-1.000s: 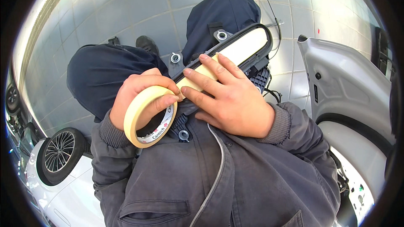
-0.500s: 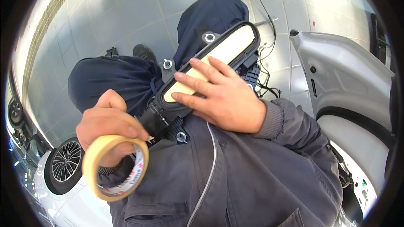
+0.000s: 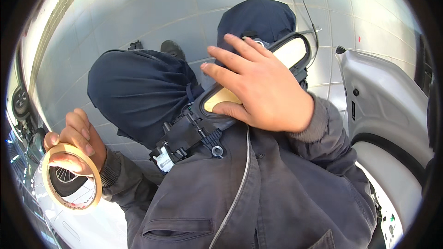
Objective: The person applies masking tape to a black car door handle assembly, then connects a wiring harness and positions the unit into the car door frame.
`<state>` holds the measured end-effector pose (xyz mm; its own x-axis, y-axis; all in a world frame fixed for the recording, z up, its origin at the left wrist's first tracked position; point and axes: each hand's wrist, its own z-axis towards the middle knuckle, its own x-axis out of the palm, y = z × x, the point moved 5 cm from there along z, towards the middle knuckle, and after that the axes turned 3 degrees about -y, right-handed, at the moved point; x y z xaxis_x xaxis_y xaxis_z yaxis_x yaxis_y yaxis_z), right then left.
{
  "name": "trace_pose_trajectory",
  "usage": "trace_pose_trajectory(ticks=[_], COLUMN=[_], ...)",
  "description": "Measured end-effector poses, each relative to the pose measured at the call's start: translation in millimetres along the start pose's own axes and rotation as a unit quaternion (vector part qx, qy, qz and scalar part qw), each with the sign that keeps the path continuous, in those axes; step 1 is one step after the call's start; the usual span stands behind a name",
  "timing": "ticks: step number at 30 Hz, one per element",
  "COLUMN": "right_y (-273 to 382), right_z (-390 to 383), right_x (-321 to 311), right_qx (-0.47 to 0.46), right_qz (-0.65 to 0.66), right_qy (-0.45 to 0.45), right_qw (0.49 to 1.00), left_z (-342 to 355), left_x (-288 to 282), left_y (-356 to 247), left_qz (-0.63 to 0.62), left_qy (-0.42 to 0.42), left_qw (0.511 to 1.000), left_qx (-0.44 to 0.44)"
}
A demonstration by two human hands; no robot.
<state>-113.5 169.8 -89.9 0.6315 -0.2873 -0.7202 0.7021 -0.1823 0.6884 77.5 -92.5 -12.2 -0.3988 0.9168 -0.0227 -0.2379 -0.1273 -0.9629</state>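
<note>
- Yellow tape, wound as a roll, hangs from the left hand, whose curled fingers hold it by its ring, well apart from the lap. Holding it out at the side like this seems wise, since it leaves the surface free; I cannot make out the loose end, which is best kept off the clothing.
- Fingers spread wide and grasping nothing, the right hand lies over the middle of the long oval part. Its thumb is at the near end; whether the palm presses or hovers, I cannot tell. For taping work, which this looks like, a flat, even stroke from the middle toward each end should leave fewer bubbles than dabbing.
- Under that hand, the pale inset shows at both ends, yellower at the near one; its middle is hidden. The raised black rim probably calls for a fingertip run along the inside edge, so that no corner lifts.
- Slantwise across the lap, the part joins a black housing with a metal-ringed tab. Such an uneven underside could rock, so a light, level push seems safer than a hard one.
- Navy trouser legs and the grey jacket surround it; soft support suits the finish but gives way under pressure.
- Farther out, a silver panel stands at the right, above grey tiles; a dangling part is best kept clear of both.
</note>
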Motion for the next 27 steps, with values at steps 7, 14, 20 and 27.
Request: trace_pose_trajectory(ticks=[7,14,20,27], right_y=[-7,-2,-8,2], right_z=[7,19,16,19], right_x=[33,29,19,21], right_qx=[0.024,0.016,-0.017,0.023], right_qz=[-0.004,-0.008,0.017,-0.012], right_qy=[0.162,0.108,0.196,0.189], right_qw=[0.987,0.994,0.98,0.982], left_z=[-64,-223,-344,-400], left_x=[-95,-193,-166,-152], left_y=[28,168,298,311], left_qz=[0.028,0.32,0.093,0.366], left_qy=[-0.246,-0.439,-0.445,-0.286], left_qw=[0.968,0.8,0.753,0.563], left_qx=[-0.027,-0.255,-0.476,-0.683])
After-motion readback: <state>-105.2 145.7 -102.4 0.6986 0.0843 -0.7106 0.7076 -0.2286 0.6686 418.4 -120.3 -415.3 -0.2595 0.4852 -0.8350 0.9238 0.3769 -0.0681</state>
